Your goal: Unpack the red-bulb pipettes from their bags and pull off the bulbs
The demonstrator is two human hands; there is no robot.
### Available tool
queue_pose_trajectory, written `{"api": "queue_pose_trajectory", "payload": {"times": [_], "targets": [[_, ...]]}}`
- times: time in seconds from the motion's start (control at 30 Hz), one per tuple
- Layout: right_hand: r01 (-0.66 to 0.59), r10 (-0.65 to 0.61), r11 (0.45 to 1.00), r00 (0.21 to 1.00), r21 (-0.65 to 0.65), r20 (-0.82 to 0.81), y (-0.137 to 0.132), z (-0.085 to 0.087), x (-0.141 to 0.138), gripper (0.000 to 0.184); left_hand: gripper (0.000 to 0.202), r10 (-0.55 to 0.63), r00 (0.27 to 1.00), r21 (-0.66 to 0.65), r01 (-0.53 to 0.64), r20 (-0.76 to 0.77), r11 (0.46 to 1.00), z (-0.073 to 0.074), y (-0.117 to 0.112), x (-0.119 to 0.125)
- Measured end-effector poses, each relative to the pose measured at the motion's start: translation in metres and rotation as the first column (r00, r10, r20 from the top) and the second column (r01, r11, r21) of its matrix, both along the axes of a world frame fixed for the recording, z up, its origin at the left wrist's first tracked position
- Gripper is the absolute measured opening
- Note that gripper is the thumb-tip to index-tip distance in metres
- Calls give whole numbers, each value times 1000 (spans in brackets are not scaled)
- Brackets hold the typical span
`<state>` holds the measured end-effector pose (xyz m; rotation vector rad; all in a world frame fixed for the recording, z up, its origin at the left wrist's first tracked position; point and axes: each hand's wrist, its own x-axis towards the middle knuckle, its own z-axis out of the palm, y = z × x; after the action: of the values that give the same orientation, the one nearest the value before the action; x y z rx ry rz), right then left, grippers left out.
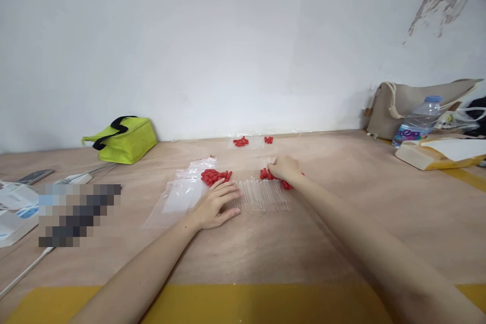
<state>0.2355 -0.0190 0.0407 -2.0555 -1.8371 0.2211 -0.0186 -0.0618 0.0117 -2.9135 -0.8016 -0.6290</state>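
Note:
My left hand (218, 206) lies with fingers stretched out at the left end of a row of thin transparent sticks or tubes (264, 195). Just beyond its fingers is a pile of small red rounded pieces (213, 177). My right hand (286, 168) is closed above the far right side of the row, fingertips pointing down among a second group of red pieces (267, 174). Whatever its fingers pinch is too small to make out. Some red pieces are partly hidden beneath this hand. Left of my left hand are transparent zip bags (182, 196), one overlapping another.
By the wall, small bags hold more red pieces (240, 142). A lime-green bag (127, 140) with a black handle stands back left; phone (36, 176) and papers lie far left. At right are a beige bag (383, 111), a water bottle (417, 124) and an open packet (417, 156).

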Motion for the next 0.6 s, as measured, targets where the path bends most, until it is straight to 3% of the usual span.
{"api": "queue_pose_trajectory", "payload": {"times": [0.07, 0.13, 0.2, 0.27, 0.37, 0.43, 0.6], "targets": [[-11, 12, 998, 1000, 60, -24, -12, 4, 4, 34, 33, 21, 998, 33, -23, 51, 999, -2, 1, 0], [-53, 65, 977, 996, 206, -56, -28, 4, 11, 34, 33, 36, 993, 68, -43, 110, 997, -4, 1, 3], [-162, 193, 897, 981, 412, -35, -47, -3, 20, 28, 39, 58, 984, 97, -75, 171, 992, -5, -2, 8], [-291, 304, 777, 950, 558, 71, -65, -17, 29, 23, 49, 91, 968, 119, -122, 235, 985, -6, -6, 14], [-441, 398, 615, 889, 654, 225, -85, -38, 37, 16, 65, 111, 944, 148, -163, 310, 976, -5, -13, 25], [-489, 409, 545, 864, 680, 293, -92, -48, 37, 12, 65, 81, 948, 182, -142, 306, 973, -4, -17, 32], [-564, 445, 464, 815, 683, 371, -93, -55, 28, 8, 26, 64, 982, 264, -111, 179, 958, -4, -23, 43]]}}
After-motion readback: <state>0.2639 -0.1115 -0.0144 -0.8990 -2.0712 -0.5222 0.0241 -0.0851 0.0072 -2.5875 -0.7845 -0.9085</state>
